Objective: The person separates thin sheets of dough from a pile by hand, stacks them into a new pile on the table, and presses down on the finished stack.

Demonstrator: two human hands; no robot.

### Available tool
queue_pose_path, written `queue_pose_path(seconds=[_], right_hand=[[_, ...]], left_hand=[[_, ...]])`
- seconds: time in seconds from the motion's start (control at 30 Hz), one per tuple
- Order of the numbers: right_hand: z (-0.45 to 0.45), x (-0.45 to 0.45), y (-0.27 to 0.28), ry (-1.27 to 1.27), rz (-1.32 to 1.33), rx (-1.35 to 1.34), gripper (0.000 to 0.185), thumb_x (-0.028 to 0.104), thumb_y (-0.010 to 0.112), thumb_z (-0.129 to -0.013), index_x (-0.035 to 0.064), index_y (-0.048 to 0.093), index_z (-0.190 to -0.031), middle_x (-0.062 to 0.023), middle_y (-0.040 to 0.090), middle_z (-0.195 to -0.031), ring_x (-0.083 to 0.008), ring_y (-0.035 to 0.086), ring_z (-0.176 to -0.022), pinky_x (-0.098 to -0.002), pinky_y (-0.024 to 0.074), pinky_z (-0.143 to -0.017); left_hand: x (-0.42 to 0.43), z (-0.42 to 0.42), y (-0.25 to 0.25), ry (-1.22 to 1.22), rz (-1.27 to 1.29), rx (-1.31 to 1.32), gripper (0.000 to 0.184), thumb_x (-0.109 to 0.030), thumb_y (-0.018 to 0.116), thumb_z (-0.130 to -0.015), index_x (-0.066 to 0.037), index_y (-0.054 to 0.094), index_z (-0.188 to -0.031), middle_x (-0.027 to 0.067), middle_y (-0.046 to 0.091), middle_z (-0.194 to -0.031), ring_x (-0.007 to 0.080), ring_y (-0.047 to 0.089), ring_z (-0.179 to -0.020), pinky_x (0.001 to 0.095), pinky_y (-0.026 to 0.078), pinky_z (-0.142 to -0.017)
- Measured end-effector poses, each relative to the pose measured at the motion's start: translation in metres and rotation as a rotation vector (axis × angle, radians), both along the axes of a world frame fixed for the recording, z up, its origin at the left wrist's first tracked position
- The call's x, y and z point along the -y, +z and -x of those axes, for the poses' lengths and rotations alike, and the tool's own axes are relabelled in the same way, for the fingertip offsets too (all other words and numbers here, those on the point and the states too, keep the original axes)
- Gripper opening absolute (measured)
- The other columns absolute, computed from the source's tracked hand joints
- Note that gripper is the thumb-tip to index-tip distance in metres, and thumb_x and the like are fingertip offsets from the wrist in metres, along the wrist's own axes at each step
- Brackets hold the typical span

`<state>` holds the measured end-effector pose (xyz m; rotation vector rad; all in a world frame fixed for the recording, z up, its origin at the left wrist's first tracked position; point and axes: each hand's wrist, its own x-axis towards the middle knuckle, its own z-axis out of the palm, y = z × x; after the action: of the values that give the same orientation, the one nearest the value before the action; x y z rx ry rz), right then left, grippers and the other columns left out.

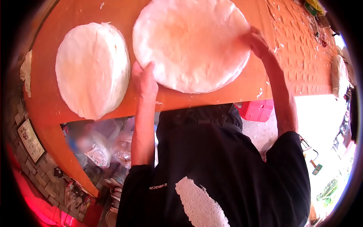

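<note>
A large round white pad [191, 45], soft-looking and uneven on top, lies on the orange table [211, 99] at the top centre. My left hand [145, 79] grips its lower left edge, with the thumb against the rim and the other fingers partly hidden. At the right edge, my right hand [258, 43] is closed around the rim, its fingertips hard to make out. To the left, apart from my left hand, rests a second white pad [90, 70], oval in this view, with layers showing along its right side.
White scraps dot the tabletop, which has a dimpled orange section [302, 56] on the right. Clear plastic bags [100, 153] sit below the table at left. A pink-red plastic crate [258, 110] is under the edge. A framed sheet [31, 140] is at far left.
</note>
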<state>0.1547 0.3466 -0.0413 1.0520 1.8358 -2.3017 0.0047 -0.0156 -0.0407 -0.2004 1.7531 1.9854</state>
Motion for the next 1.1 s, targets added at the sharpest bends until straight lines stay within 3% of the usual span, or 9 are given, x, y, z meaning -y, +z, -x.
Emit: queue_pose_path(seconds=[0.17, 0.3, 0.4, 0.6, 0.73, 0.83, 0.9, 0.97, 1.1], right_hand=[[0.014, 0.008, 0.016, -0.064, 0.088, 0.063, 0.039, 0.016, 0.065, -0.077, -0.0018, 0.06, -0.112, -0.007, 0.066, -0.096, -0.0169, 0.063, -0.087, -0.0275, 0.0497, -0.075], [0.017, -0.003, 0.023, -0.086, -0.342, 0.104, 0.036, 0.017, 0.068, -0.079, -0.0007, 0.063, -0.11, -0.0059, 0.066, -0.097, -0.0164, 0.061, -0.089, -0.0278, 0.049, -0.078], [0.031, -0.02, 0.069, -0.015, -0.412, -0.024, 0.036, 0.014, 0.066, -0.081, -0.0011, 0.062, -0.113, -0.0067, 0.066, -0.098, -0.0169, 0.061, -0.09, -0.028, 0.0483, -0.081], [0.109, 0.011, 0.151, -0.092, -0.033, -0.256, 0.034, 0.013, 0.063, -0.083, -0.0013, 0.061, -0.113, -0.0077, 0.066, -0.1, -0.0181, 0.062, -0.09, -0.0293, 0.0496, -0.082], [0.198, 0.077, 0.145, 0.036, -0.15, -0.344, 0.031, 0.013, 0.064, -0.083, -0.0017, 0.062, -0.11, -0.0081, 0.066, -0.098, -0.0182, 0.063, -0.088, -0.0301, 0.0509, -0.08], [0.247, 0.159, 0.134, 0.173, -0.144, -0.375, 0.029, 0.013, 0.064, -0.083, -0.0021, 0.064, -0.107, -0.0083, 0.067, -0.096, -0.0183, 0.064, -0.086, -0.0307, 0.0519, -0.078], [0.257, 0.233, 0.134, 0.314, 0.053, -0.4, 0.029, 0.017, 0.069, -0.079, -0.0011, 0.065, -0.102, -0.008, 0.066, -0.09, -0.0168, 0.063, -0.081, -0.0308, 0.0525, -0.072], [0.273, 0.266, 0.091, 0.379, -0.196, -0.084, 0.036, 0.016, 0.071, -0.075, -0.0037, 0.065, -0.105, -0.0084, 0.068, -0.09, -0.015, 0.063, -0.076, -0.0291, 0.0507, -0.064], [0.27, 0.28, 0.051, 0.383, -0.052, -0.182, 0.048, 0.025, 0.076, -0.072, -0.0034, 0.063, -0.108, -0.0076, 0.067, -0.086, -0.0137, 0.061, -0.073, -0.0271, 0.0483, -0.061]], left_hand=[[0.0, -0.001, -0.005, 0.063, 0.05, -0.08, 0.036, 0.002, 0.056, -0.079, 0.007, 0.052, -0.115, 0.0129, 0.062, -0.107, 0.0199, 0.059, -0.096, 0.0321, 0.047, -0.087], [-0.006, -0.006, 0.006, 0.121, -0.045, -0.089, 0.035, -0.002, 0.062, -0.076, 0.005, 0.055, -0.109, 0.0129, 0.063, -0.101, 0.0192, 0.06, -0.091, 0.0319, 0.049, -0.083], [-0.013, 0.006, 0.055, 0.086, -0.067, -0.118, 0.033, -0.004, 0.063, -0.075, 0.005, 0.057, -0.106, 0.0106, 0.063, -0.098, 0.0165, 0.06, -0.091, 0.0302, 0.048, -0.08], [0.041, 0.061, 0.136, 0.18, -0.361, -0.177, 0.029, 0.002, 0.059, -0.077, 0.006, 0.056, -0.106, 0.0123, 0.063, -0.098, 0.0187, 0.064, -0.079, 0.0316, 0.055, -0.072], [0.136, 0.094, 0.169, 0.282, -0.26, -0.332, 0.038, -0.001, 0.059, -0.081, 0.007, 0.053, -0.118, 0.0171, 0.063, -0.109, 0.0252, 0.063, -0.096, 0.0349, 0.052, -0.086], [0.225, 0.116, 0.151, 0.292, -0.17, -0.291, 0.045, -0.001, 0.057, -0.083, 0.006, 0.049, -0.127, 0.0163, 0.057, -0.124, 0.027, 0.056, -0.113, 0.0381, 0.044, -0.099], [0.268, 0.125, 0.13, 0.374, -0.112, -0.234, 0.039, 0.0, 0.057, -0.081, 0.008, 0.053, -0.12, 0.0157, 0.061, -0.114, 0.0251, 0.06, -0.104, 0.0347, 0.047, -0.092], [0.318, 0.142, 0.082, 0.385, -0.055, -0.179, 0.04, 0.001, 0.058, -0.081, 0.008, 0.053, -0.119, 0.0154, 0.062, -0.113, 0.0249, 0.06, -0.104, 0.0344, 0.047, -0.092], [0.337, 0.151, 0.055, 0.465, 0.011, -0.132, 0.036, 0.004, 0.058, -0.08, 0.006, 0.056, -0.116, 0.0131, 0.063, -0.106, 0.022, 0.06, -0.099, 0.0322, 0.047, -0.089]])
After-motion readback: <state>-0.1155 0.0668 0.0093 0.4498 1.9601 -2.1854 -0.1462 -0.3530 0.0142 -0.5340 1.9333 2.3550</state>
